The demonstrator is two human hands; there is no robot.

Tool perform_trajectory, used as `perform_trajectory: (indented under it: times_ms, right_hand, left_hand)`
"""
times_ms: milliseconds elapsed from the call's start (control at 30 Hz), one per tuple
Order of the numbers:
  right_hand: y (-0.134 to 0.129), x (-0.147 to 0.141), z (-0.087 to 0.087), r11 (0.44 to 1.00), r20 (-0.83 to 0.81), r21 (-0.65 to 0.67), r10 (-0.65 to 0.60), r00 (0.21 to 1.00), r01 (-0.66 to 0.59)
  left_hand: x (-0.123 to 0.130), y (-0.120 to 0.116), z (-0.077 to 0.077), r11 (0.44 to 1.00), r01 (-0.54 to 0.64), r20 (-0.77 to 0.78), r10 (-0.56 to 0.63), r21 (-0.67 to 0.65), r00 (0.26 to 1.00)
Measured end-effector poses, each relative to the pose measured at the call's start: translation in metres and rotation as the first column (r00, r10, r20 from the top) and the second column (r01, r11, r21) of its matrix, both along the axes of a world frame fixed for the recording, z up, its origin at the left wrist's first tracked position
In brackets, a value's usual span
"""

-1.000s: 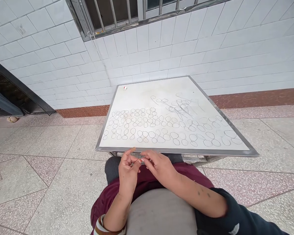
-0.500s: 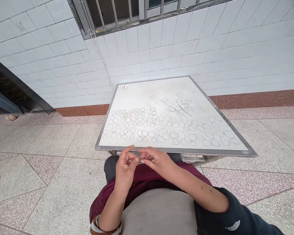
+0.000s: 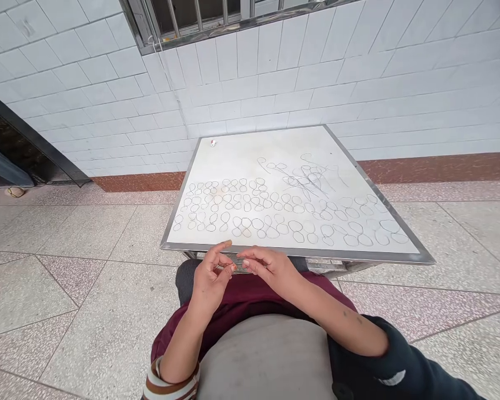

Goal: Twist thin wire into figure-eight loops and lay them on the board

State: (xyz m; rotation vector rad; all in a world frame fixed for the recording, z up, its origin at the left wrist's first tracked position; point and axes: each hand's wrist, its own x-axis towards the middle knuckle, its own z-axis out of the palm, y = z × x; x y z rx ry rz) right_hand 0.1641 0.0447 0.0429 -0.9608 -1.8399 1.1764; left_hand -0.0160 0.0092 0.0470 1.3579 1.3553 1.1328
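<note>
Right hand (image 3: 271,269) farther from left hand (image 3: 208,280)

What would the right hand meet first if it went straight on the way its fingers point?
The right hand would probably meet the left hand, near its thumb and fingertips, across a small gap; depth is unclear in this view.

Bright, even, diffuse light with faint shadows; wide-angle stretching toward the edges, fingertip detail slightly soft.
</note>
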Motion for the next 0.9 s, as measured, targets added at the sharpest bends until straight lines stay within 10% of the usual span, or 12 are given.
perform_trajectory:
  times_ms: [200,467,900]
  right_hand:
    - [-0.008,-0.005,-0.004,0.994,0.011,0.097,-0.041,0.999,0.040]
    - [0.002,-0.004,-0.011,0.840,0.189,0.539,-0.045,0.981,-0.065]
    - [0.000,-0.003,-0.002,0.914,0.102,0.406,-0.028,0.994,-0.016]
  left_hand:
    - [0.000,0.001,0.002,0.999,-0.024,-0.158,0.029,0.033,0.987]
    - [-0.001,0.003,0.009,0.997,0.054,0.130,-0.045,-0.064,0.991]
    - [0.001,-0.002,0.014,0.998,0.052,-0.084,-0.050,0.029,0.995]
